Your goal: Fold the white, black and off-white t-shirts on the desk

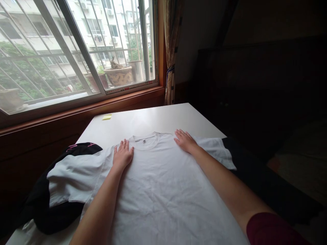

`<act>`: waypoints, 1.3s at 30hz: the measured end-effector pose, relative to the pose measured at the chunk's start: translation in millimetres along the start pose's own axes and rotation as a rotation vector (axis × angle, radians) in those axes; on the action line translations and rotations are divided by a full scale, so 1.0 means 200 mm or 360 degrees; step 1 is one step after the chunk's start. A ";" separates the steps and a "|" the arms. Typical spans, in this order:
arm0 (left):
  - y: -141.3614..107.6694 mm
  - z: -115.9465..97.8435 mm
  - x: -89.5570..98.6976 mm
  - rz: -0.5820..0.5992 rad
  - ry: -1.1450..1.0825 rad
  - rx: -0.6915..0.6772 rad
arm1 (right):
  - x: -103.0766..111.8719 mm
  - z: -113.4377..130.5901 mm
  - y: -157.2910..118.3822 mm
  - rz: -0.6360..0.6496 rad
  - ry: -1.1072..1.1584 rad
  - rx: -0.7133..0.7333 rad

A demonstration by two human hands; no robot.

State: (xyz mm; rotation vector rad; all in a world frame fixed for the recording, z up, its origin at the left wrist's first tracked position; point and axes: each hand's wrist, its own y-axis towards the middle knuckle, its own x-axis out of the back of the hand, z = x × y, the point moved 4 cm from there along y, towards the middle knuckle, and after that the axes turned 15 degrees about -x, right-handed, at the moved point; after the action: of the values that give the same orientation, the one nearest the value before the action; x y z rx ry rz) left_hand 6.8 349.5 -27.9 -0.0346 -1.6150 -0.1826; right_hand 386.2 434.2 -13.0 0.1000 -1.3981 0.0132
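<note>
A white T-shirt [155,183] lies spread on a white table [143,119], its collar toward the far end and its hem toward me. Soft wrinkles cross its front. My left hand [123,154] rests flat on the left shoulder, just beside the collar, fingers stretched out. On the right shoulder my right hand [184,140] also lies flat, with fingers extended. Neither hand grips the cloth. The left sleeve drapes over a black garment [58,216] with pink lettering, while the right sleeve reaches past the table's right edge.
A yellow sticky note [107,117] lies near the table's far left corner. Behind the table is a barred window [76,51] with potted plants outside. A tied curtain [170,61] hangs at the window's right. The right side of the room is very dark.
</note>
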 end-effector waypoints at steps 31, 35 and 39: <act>0.05 0.10 0.01 0.0075 -0.0022 0.0019 | 0.06 0.12 -0.73 -0.0039 0.0070 0.0046; 0.09 0.13 0.01 0.0087 -0.0015 0.0022 | 0.04 0.12 -0.59 -0.0084 0.0089 0.0043; 0.15 0.16 0.00 0.0099 -0.0008 0.0034 | 0.01 0.13 -0.50 -0.0077 0.0073 0.0045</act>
State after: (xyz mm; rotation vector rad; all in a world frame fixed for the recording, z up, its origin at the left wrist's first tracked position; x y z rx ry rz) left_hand -20.9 384.0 -25.7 -0.0690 -1.6184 -0.1174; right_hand 368.6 332.3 -13.5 0.1562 -1.3493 -0.0047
